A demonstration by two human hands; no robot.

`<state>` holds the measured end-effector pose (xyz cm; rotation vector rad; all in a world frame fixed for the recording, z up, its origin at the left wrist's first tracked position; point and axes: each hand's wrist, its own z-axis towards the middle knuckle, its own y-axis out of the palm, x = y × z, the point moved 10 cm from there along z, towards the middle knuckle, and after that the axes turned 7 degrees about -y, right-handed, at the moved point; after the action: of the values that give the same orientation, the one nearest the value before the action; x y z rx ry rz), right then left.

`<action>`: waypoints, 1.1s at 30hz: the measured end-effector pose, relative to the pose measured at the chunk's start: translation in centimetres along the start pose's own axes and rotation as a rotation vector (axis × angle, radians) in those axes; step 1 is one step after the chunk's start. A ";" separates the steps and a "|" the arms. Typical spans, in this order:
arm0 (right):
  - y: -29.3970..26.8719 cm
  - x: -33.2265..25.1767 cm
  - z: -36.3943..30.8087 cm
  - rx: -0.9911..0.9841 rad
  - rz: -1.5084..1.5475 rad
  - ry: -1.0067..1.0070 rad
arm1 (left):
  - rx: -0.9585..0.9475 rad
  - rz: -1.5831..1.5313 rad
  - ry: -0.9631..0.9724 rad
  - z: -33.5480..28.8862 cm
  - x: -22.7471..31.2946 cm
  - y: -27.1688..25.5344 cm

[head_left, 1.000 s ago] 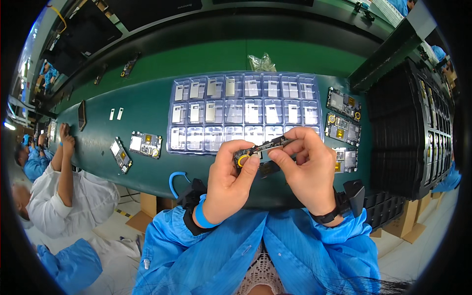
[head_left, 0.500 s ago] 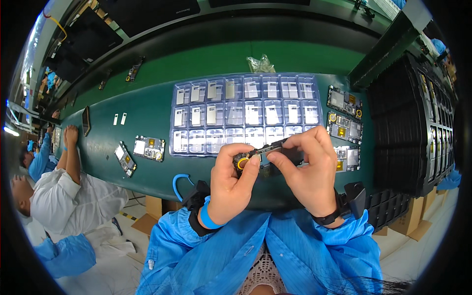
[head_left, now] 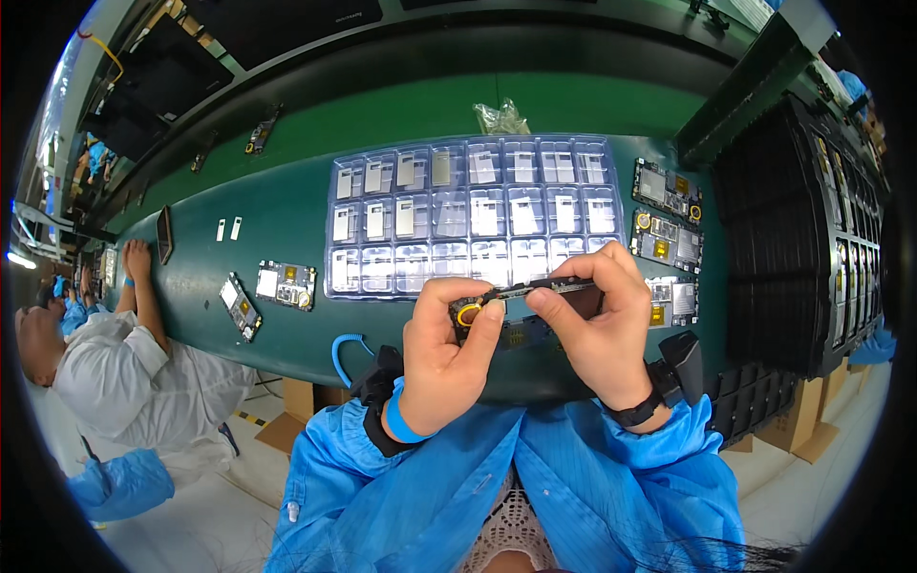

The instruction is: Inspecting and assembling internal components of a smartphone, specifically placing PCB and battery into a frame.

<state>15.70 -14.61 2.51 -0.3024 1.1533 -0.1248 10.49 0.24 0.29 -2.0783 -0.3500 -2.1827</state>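
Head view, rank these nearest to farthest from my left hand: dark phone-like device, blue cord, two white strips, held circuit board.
1. Held circuit board: gripped by the left hand.
2. Blue cord: left of the hand.
3. Two white strips: farther left.
4. Dark phone-like device: left of the strips.

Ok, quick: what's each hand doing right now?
Left hand: closed, pinching the left end of a circuit board.
Right hand: closed, gripping the same circuit board farther right.

Held circuit board (head_left: 521, 290) before tray (head_left: 382, 295) on table (head_left: 196, 301); crate stack (head_left: 772, 258) right.
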 end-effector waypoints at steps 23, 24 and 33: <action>-7.5 0.8 -0.6 -0.142 0.061 0.067 | -0.360 -0.068 -0.250 0.9 -0.6 7.4; -9.4 0.5 -0.4 -0.180 0.024 0.127 | -0.374 -0.122 -0.235 0.7 0.2 7.7; -45.7 -3.1 0.7 0.878 -0.214 -0.127 | -0.045 -0.156 -0.279 7.5 -1.9 -4.0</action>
<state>17.77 -57.27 19.15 0.3454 0.8426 -0.7633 16.92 5.76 -1.71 -2.4638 -0.5081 -1.9946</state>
